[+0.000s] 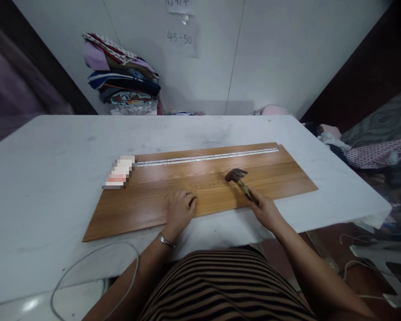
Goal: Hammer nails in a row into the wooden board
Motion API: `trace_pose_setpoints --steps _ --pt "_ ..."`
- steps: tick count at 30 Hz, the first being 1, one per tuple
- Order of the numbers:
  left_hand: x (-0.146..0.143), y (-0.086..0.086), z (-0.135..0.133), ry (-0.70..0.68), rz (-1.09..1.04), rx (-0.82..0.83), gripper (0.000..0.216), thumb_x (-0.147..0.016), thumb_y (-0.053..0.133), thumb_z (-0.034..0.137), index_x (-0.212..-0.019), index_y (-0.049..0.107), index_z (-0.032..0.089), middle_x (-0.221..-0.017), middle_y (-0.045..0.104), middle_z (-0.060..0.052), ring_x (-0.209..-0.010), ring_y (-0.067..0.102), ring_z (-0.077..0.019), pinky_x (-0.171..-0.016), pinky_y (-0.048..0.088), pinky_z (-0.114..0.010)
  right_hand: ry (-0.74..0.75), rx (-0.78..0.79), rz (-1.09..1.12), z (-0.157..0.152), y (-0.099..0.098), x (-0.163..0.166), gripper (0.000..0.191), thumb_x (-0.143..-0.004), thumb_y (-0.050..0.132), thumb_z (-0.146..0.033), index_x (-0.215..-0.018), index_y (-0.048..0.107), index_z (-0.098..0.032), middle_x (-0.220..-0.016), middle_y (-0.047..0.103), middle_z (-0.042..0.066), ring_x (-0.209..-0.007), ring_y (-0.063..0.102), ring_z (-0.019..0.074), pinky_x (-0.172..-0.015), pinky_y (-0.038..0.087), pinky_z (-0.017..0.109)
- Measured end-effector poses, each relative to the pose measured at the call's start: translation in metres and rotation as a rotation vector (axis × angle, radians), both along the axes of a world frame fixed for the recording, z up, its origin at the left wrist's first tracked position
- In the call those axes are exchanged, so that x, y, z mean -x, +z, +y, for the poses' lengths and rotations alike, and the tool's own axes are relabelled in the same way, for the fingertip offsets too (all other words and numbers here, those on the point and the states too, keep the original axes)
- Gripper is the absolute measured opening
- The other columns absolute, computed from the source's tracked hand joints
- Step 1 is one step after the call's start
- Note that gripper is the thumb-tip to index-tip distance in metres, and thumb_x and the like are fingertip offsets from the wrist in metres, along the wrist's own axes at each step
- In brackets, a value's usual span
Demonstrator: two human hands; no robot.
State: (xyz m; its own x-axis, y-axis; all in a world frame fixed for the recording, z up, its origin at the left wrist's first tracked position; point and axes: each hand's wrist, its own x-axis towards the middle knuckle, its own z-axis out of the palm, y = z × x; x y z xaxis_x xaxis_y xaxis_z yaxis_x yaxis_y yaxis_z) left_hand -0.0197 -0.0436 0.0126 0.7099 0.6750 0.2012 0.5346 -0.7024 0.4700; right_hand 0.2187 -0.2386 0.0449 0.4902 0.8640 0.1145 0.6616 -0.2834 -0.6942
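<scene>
A brown wooden board lies flat on the white-covered table. My right hand is wrapped round the handle of a claw hammer, whose head is over the middle of the board. My left hand rests on the board near its front edge, fingers curled in and closed; whatever they may hold is hidden. Just beyond its fingertips lies a small nail. A row of small nails or marks runs across the board between my left hand and the hammer head.
Two pale measuring strips run along the board's far side. A blurred-out white and red item sits at its left corner. Folded clothes are stacked behind the white table. A grey cable loops at front left.
</scene>
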Motion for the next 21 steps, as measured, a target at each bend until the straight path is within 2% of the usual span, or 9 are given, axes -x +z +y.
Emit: trace_pose_setpoints --steps 14,21 --pt "0.0001 0.0013 0.0002 -0.003 0.002 0.0 0.019 -0.09 0.051 0.026 -0.093 0.069 0.022 -0.098 0.068 -0.006 -0.096 0.057 -0.0229 -0.088 0.043 -0.04 0.003 0.003 -0.001 -0.0002 0.0021 0.0009 0.057 -0.082 0.052 -0.016 -0.138 0.055 -0.022 -0.129 0.067 0.009 -0.118 0.063 0.0277 -0.101 0.049 0.046" --pt "0.0004 -0.0012 0.0009 -0.003 -0.008 -0.012 0.02 -0.09 0.05 0.026 -0.092 0.07 0.022 -0.097 0.067 -0.006 -0.095 0.057 -0.023 -0.087 0.043 -0.04 0.006 0.002 0.003 0.0001 -0.0013 0.0006 0.056 -0.081 0.053 -0.016 -0.137 0.057 -0.024 -0.124 0.069 0.007 -0.113 0.066 0.0283 -0.097 0.052 0.045"
